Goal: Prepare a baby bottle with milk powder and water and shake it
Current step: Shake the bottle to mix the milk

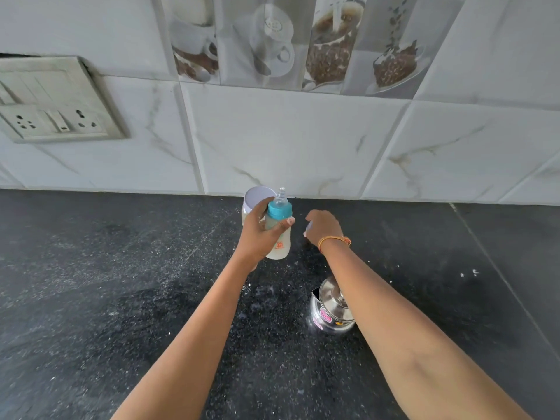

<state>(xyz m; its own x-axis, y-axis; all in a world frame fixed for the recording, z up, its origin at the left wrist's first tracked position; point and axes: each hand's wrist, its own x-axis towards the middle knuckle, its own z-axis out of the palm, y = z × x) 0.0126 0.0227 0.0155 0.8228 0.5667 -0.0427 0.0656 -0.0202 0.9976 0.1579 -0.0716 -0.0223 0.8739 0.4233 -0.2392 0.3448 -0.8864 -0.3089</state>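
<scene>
Bottle (277,231) sits in the left hand (257,234), held off the tabletop (91,298) with the fingers wrapped round its pale body and the thumb across the front; the blue collar and clear teat are on top, tilted slightly to the right. Milky liquid seems to fill the lower part, though the frosted wall makes the level hard to read. The right hand (322,227) hovers just beside the bottle, apart from it, fingers curled downward; something pale shows at its fingertips, but I cannot tell whether that grip holds anything or is simply half-closed. A thread bracelet (335,241) circles that wrist.

Behind the left hand stands a white-lidded jar (256,198), close to the tiled wall (288,140). Nearer the person, a shiny steel pot (330,310) with its lid on rests under the right forearm. White specks are scattered over the dark tabletop.

With collar and teat fitted, shaking looks like the step at hand. The risks, as I judge them: a collar not screwed fully tight would let liquid spray out through the thread; a one-handed hold on a smooth, possibly damp body could slip during a vigorous shake; and the right forearm, passing right over the pot, could knock it if it drops or swings back.
</scene>
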